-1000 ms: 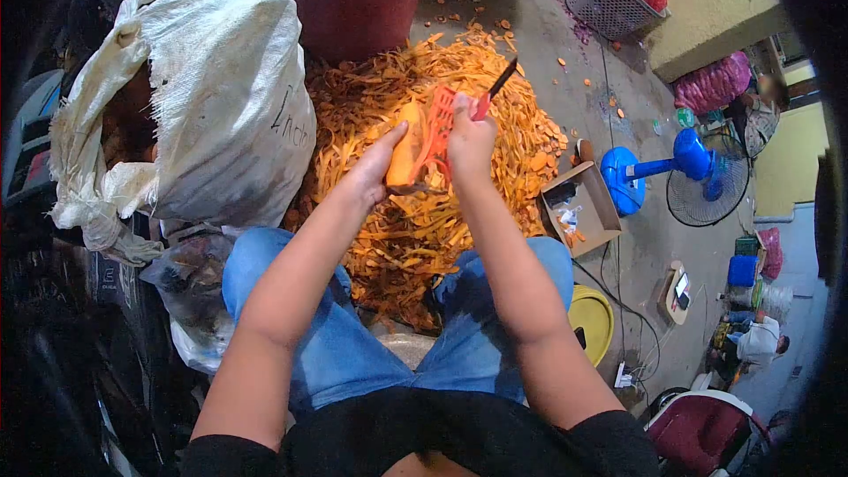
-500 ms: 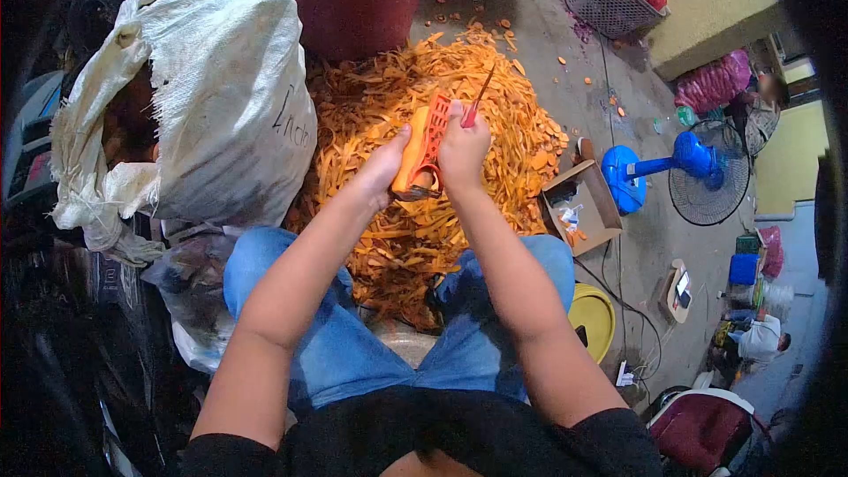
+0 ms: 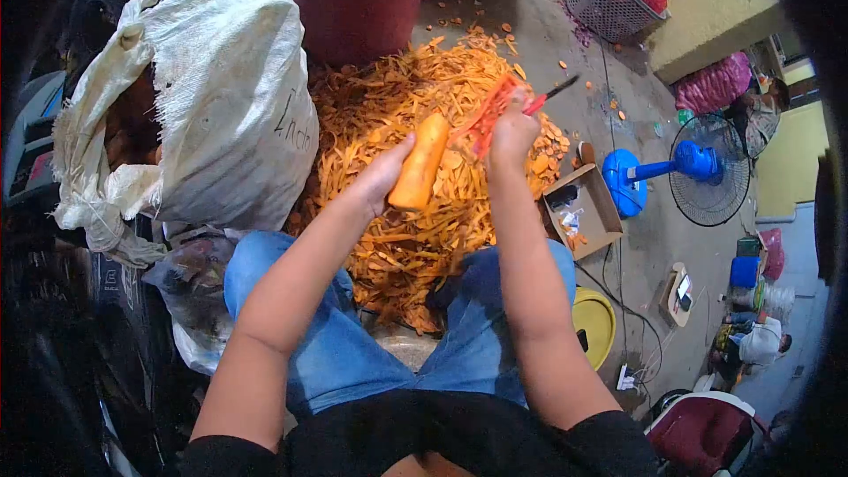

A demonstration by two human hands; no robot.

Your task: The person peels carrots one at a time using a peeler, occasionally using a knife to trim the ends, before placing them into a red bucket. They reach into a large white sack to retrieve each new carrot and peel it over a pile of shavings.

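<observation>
Orange and peeled smooth, the carrot [image 3: 422, 168] stands tilted in the left hand [image 3: 382, 181], which is wrapped round its lower end, up above the heap. The right hand [image 3: 514, 134] is clamped on a red peeler [image 3: 488, 115], just beside the carrot's upper end. Underneath, a pile of orange peelings [image 3: 397, 238] spreads past the knees. A white sack [image 3: 221, 97] leans at the person's left, with a maroon tub [image 3: 353, 0] beyond and a cardboard box [image 3: 585, 212] and blue fan [image 3: 698, 168] to the right.

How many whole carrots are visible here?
1: the carrot is held by the left hand above the peel pile; the right hand holds a peeler. Others may be hidden inside the white sack.
</observation>
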